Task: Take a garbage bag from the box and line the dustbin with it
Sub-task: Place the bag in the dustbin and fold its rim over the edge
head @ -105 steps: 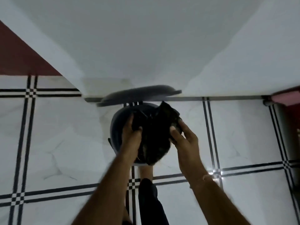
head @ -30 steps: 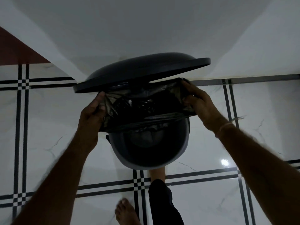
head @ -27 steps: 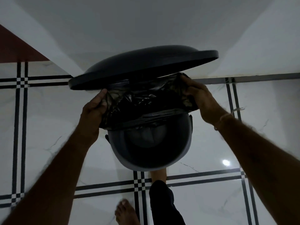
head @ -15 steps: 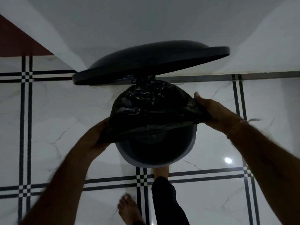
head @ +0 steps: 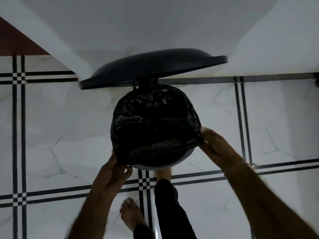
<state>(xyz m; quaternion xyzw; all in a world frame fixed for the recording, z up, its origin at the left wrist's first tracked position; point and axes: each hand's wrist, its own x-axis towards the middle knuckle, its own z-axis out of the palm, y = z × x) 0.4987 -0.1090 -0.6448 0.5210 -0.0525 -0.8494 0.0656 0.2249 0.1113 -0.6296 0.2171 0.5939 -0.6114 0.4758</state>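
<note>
A black garbage bag [head: 153, 121] is stretched over the mouth of a round grey dustbin [head: 155, 166] on the floor; only the bin's near rim shows below the plastic. The dark lid [head: 155, 66] stands raised behind the bin. My left hand [head: 112, 173] pinches the bag's edge at the near-left rim. My right hand [head: 215, 145] grips the bag's edge at the right side of the rim. The box is not in view.
White marble floor tiles with black line borders [head: 51, 135] surround the bin. A white wall [head: 155, 23] rises right behind the lid. My right foot [head: 163, 173] rests at the bin's base, my bare left foot [head: 131, 216] stands nearer.
Both hands have pulled the bag's edge from the far side of the bin toward me, so the plastic now covers nearly the whole mouth. The view has drawn back slightly.
</note>
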